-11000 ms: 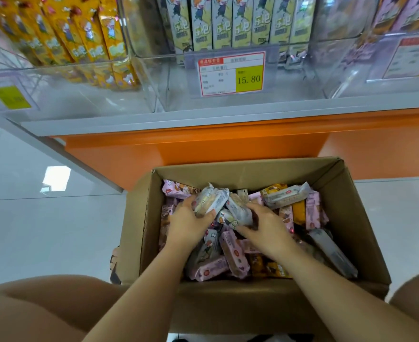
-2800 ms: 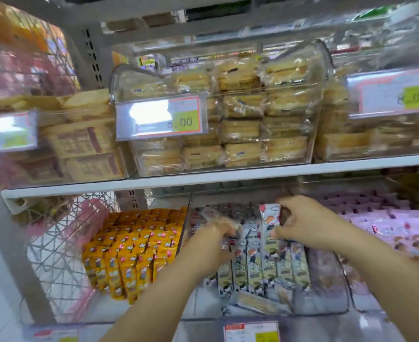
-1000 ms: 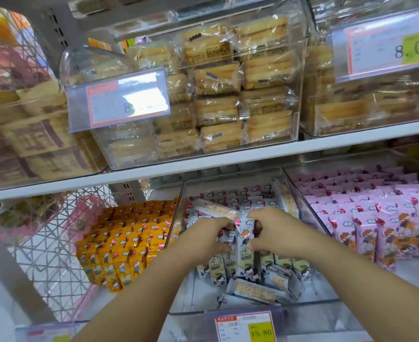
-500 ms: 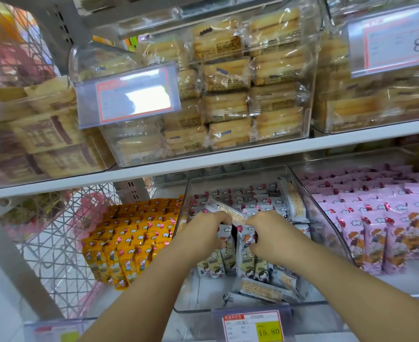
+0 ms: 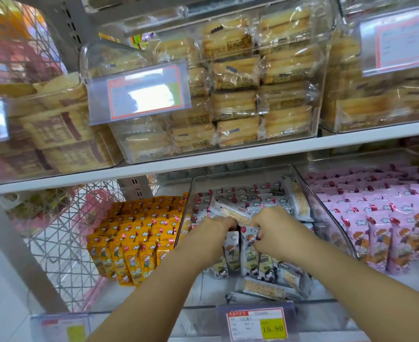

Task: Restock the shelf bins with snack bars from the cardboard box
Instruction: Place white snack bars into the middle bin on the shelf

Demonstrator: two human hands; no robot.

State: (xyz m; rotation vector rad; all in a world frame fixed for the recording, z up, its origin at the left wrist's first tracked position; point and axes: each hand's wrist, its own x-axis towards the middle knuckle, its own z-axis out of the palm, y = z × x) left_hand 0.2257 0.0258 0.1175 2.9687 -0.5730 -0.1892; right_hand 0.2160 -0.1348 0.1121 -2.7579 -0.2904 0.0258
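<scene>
- step in hand, by the look of it: both hands stand white snack bars upright in the clear middle bin, at six o'clock in the view.
- the left hand has its fingers curled over the bar tops, and the right hand pinches one bar's top edge.
- a loose bar lies crosswise at twelve o'clock of the hands.
- next, it seems, the row needs squaring and the loose bar slotting in; the cardboard box is out of view.
</scene>
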